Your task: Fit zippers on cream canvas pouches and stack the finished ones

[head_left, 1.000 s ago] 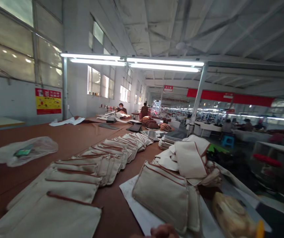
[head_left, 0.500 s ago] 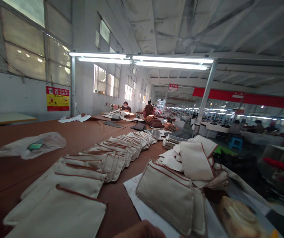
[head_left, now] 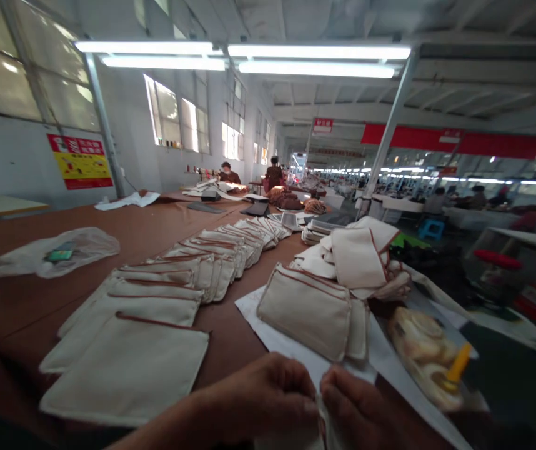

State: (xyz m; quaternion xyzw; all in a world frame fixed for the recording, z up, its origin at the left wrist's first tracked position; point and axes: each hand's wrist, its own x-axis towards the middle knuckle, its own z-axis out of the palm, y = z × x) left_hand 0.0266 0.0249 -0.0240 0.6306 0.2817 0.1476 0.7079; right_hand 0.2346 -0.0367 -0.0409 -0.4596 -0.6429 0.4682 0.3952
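Observation:
At the bottom centre, my left hand (head_left: 268, 397) and my right hand (head_left: 357, 406) are close together, fingers pinched on a cream fabric piece (head_left: 320, 422) with a brown edge; most of it is below the frame. Beyond them, two cream pouches with brown piping (head_left: 308, 309) lie overlapped on a white sheet (head_left: 258, 312). To the left, a long row of overlapping cream pouches (head_left: 132, 369) runs back along the brown table (head_left: 223, 350). A heap of cream fabric pieces (head_left: 357, 256) lies behind the two pouches.
A yellowish container with a yellow stick (head_left: 420, 340) is at the right. A clear plastic bag (head_left: 83, 247) lies on the left. Dark material and grey pieces (head_left: 333, 222) sit farther back. Two people are at the far end, near the windows.
The view has tilted down. My left hand has come further into view, and my right hand now shows beside it, with the cream piece between them.

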